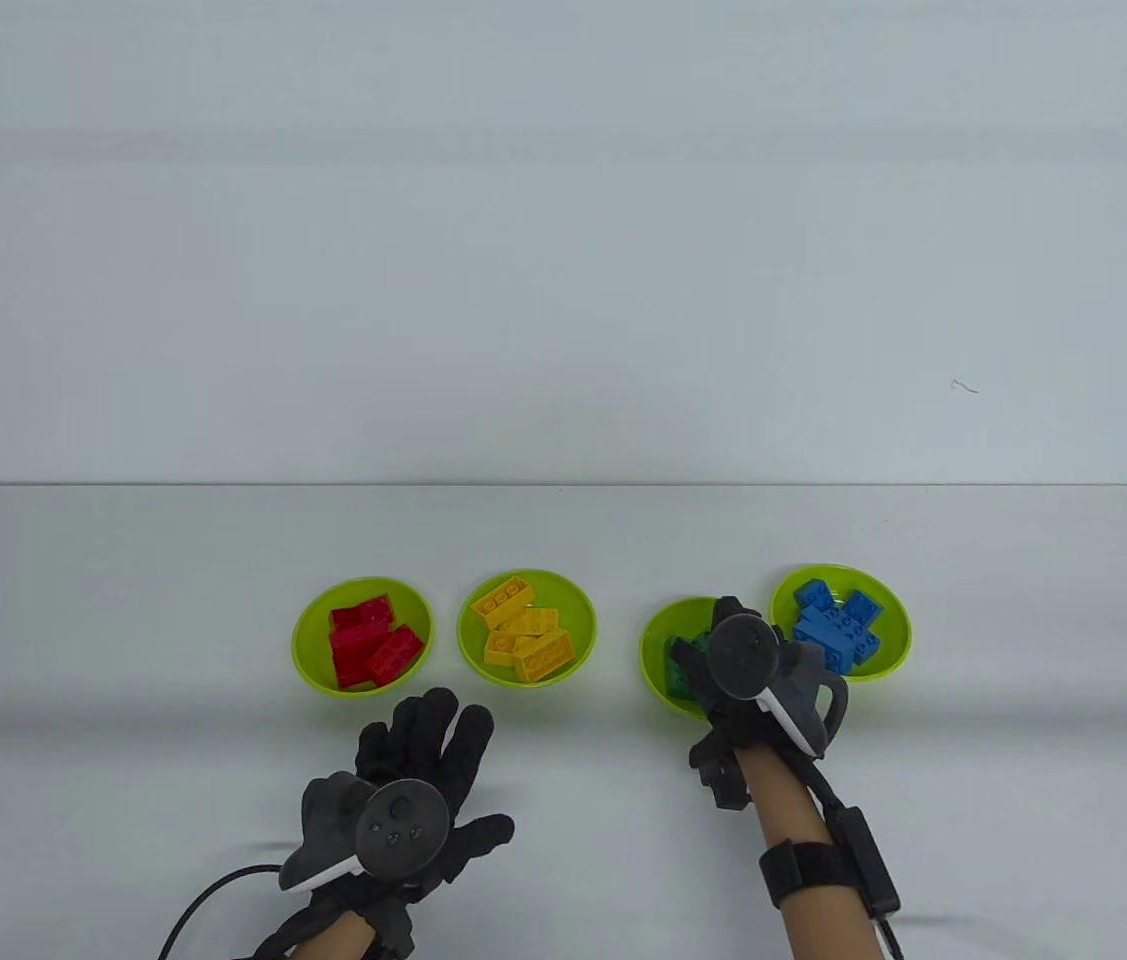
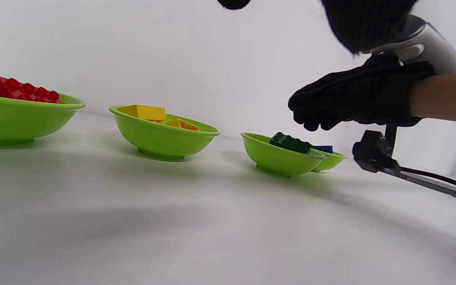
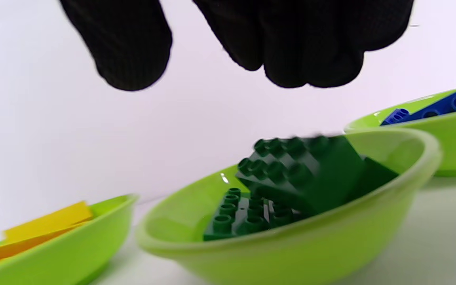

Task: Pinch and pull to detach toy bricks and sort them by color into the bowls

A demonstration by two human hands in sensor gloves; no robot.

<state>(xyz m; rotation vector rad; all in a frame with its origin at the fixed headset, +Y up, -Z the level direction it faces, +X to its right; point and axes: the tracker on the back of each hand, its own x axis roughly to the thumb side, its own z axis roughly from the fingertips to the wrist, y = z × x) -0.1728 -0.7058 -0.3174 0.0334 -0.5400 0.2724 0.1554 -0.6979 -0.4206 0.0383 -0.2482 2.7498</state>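
our left hand (image 1: 423, 790) lies nearest the camera, flat on the table (image 1: 123, 600) with fingers spread and straight, holding nothing. our right hand (image 1: 743, 670) hovers over the green bowl (image 1: 658, 650), fingers hanging down and a little apart with nothing between them in the right wrist view; the top green brick (image 3: 303, 170) is blurred there and looks freshly let go, though we cannot be sure.

the table is the largest thing, with 4 bowls in a row across it. from left: red bricks (image 1: 368, 645) in bowl 1 (image 1: 308, 640), yellow bricks (image 1: 523, 630) in bowl 2 (image 1: 473, 640), green bricks under our right hand in bowl 3, blue bricks (image 1: 833, 625) in bowl 4 (image 1: 893, 620). we see no joined or loose bricks outside the bowls, so sorting looks nearly or fully done.

to finish this step well, we should lift the right hand straight up before drawing it back, so the fingers clear the rim and don't tip the light bowl.

bowls 3 and 4 sit just beside each other, rims almost touching, so a sideways swing to the right risks a knock. open room lies toward us and between bowls 2 and 3. the table's far edge is well beyond the bowls.
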